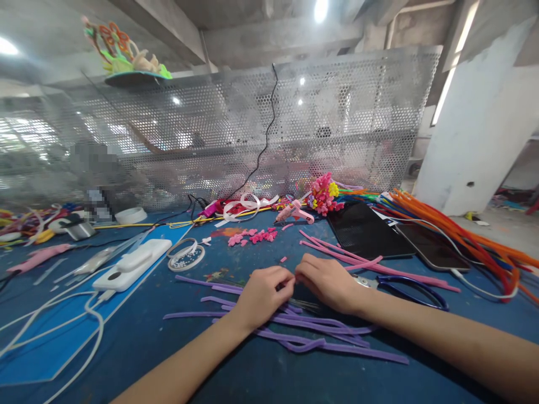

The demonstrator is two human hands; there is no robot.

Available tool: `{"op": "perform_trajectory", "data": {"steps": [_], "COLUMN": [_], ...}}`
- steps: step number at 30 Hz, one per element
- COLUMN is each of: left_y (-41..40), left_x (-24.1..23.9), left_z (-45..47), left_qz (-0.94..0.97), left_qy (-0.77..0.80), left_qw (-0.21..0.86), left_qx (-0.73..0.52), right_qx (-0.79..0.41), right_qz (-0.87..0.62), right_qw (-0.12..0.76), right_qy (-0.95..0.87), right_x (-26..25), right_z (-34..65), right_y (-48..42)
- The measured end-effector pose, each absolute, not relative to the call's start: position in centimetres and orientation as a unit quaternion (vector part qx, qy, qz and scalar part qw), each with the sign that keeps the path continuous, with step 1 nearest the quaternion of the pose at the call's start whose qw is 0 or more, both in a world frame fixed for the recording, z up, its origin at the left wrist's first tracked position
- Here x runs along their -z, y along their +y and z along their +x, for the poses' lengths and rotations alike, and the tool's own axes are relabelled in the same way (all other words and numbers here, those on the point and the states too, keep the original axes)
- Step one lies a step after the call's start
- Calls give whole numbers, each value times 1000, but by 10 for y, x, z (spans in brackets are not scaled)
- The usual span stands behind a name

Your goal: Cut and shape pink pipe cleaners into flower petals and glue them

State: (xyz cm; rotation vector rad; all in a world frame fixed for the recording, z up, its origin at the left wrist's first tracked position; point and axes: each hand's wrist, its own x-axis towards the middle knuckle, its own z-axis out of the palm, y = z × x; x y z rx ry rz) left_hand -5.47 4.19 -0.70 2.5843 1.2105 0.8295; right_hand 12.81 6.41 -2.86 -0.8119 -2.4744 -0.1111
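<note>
My left hand [261, 296] and my right hand [327, 282] meet at the fingertips over the middle of the table. Both are closed in a pinch, and whatever lies between the fingers is too small or hidden to make out. Beneath them, purple pipe cleaners [362, 353] are spread loosely across the tabletop. Pink pipe cleaners [421, 279] lie behind my right hand. Scissors [415, 287] with blue handles are partly covered by my right forearm. Just beyond the hands, small pink flower-like pieces [252, 237] sit in a cluster, with a pink scrap [283, 259] nearer.
A pink glue gun [292, 212] and a pink-yellow flower bunch [325, 195] stand at the back. A tablet [370, 231] and a phone [432, 247] lie right, near orange pipe cleaners [455, 221]. Leftward are a white power strip [132, 266], cables and a roll [186, 257].
</note>
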Motion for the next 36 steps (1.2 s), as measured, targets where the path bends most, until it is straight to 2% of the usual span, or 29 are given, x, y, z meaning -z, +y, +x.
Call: {"op": "perform_trajectory", "data": {"steps": [3,5,17,23,36], "left_y": [44,44,40,41,38], "left_x": [9,10,2,0,-1], "left_z": [-60,-61,-58,-57,-54], "left_qz": [913,916,875,853,847], "left_qy": [325,312,382,407,411], "left_qw": [-73,-102,88,114,128], "left_qx": [-236,-230,-285,-305,-312], "right_qx": [-51,-88,-151,-143,-119], "right_qz": [-304,-292,-213,-203,-209], "right_qw": [272,276,350,399,404], "right_qy": [-912,-911,-900,-883,-882], "right_x": [26,25,31,36,35], "right_z": [127,128,136,133,133], "right_y": [63,62,67,70,70]}}
